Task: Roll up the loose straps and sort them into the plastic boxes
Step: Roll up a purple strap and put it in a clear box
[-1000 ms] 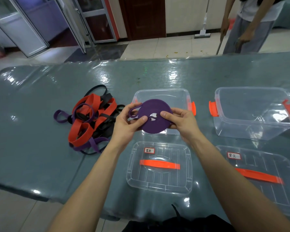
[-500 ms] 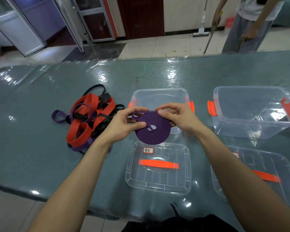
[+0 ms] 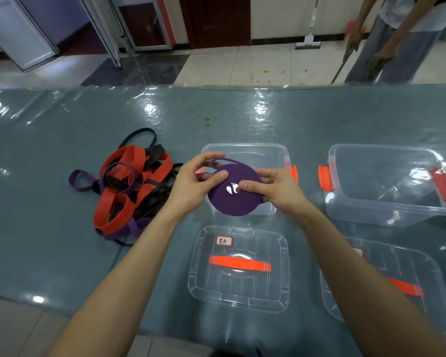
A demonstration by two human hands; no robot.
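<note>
Both hands are on the flat, round coil of purple strap [image 3: 233,202], which is held up off the grey-green, film-covered counter [image 3: 49,202]. From this view it sits over the near wall of the middle clear plastic box with orange latches [image 3: 281,154].

The left hand [image 3: 193,188] grips the coil's left rim, with the thumb pressed on the top face and the fingers curled round the back. The strap's loose tail [image 3: 218,161] loops up just beside those fingers. The right hand [image 3: 274,193] pinches the right side, its thumb tip planted near the small gap at the coil's centre and the fingers tucked underneath.

The tangled pile of loose red, black and purple straps [image 3: 129,186] lies left of that box, about midway between the near and far edges.

At the near edge, a clear plastic lid with an orange handle [image 3: 242,297] lies flat, with a small white label [image 3: 224,240] at its far left corner. A second clear plastic box with orange latches [image 3: 384,153] stands toward the right edge. A second clear lid with an orange handle [image 3: 397,266] lies nearer the camera than it.

Beyond the far edge, another person in grey trousers [image 3: 397,37] grips a long handle. A white mop [image 3: 308,43] leans at the wall.
</note>
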